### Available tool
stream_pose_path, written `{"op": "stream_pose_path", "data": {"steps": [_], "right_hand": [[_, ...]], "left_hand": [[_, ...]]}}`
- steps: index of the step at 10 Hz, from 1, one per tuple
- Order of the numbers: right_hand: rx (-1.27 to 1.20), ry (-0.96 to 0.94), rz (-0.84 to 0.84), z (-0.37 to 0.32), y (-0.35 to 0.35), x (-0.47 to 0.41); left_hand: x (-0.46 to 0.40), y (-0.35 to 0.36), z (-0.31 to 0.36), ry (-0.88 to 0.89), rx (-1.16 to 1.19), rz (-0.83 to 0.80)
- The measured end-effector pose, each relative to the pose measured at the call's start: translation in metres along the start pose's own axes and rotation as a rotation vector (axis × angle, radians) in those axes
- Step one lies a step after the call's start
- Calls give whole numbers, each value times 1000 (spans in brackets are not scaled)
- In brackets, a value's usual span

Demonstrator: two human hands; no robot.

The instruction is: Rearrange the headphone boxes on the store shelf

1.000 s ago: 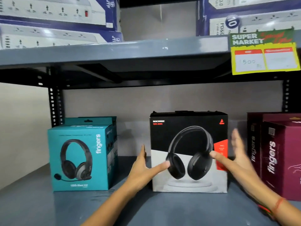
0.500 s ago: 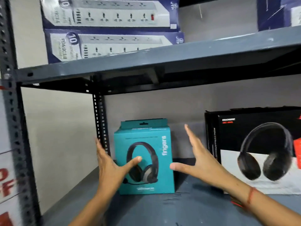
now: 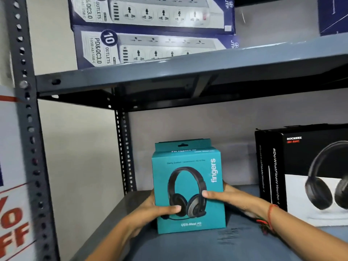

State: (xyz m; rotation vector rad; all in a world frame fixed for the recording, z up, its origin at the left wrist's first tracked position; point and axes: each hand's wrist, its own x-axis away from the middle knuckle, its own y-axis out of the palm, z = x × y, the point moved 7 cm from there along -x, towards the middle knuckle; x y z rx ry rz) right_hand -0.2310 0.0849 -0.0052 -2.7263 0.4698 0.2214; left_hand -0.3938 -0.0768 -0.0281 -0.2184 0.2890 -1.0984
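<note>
A teal headphone box [image 3: 188, 187] marked "fingers" stands upright on the grey lower shelf [image 3: 188, 247], near its left end. My left hand [image 3: 150, 211] grips its left side with the thumb across the front. My right hand [image 3: 226, 196] holds its right side, thumb also on the front face. A second teal box stands right behind it, only its top showing. To the right stands a larger black and white headphone box [image 3: 305, 176], apart from my hands and cut off by the frame edge.
The upper shelf [image 3: 188, 72] carries stacked blue and white power-strip boxes [image 3: 150, 31]. A perforated metal upright [image 3: 28, 129] stands at the left with a red and white sale sign [image 3: 13, 204] beside it. Another upright [image 3: 124, 151] rises at the back.
My hands left the black box, moved left and closed on both sides of the teal box, which now sits nearer the shelf front. The view has swung left.
</note>
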Motion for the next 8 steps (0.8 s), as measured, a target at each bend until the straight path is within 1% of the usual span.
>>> {"op": "stream_pose_path", "data": {"steps": [1, 4, 5, 6, 7, 8], "right_hand": [[-25, 2, 42, 3, 3, 1], [-29, 30, 66, -1, 15, 19], [-15, 12, 71, -4, 18, 22], [-8, -2, 131, -6, 15, 27], [117, -15, 304, -13, 1, 52], [263, -43, 394, -17, -13, 74]], "left_hand": [[0, -1, -4, -9, -11, 2], [7, 0, -2, -9, 7, 4], [11, 1, -1, 10, 30, -7], [14, 0, 2, 24, 91, 35], [26, -6, 16, 126, 200, 286], [37, -9, 28, 244, 185, 499]]}}
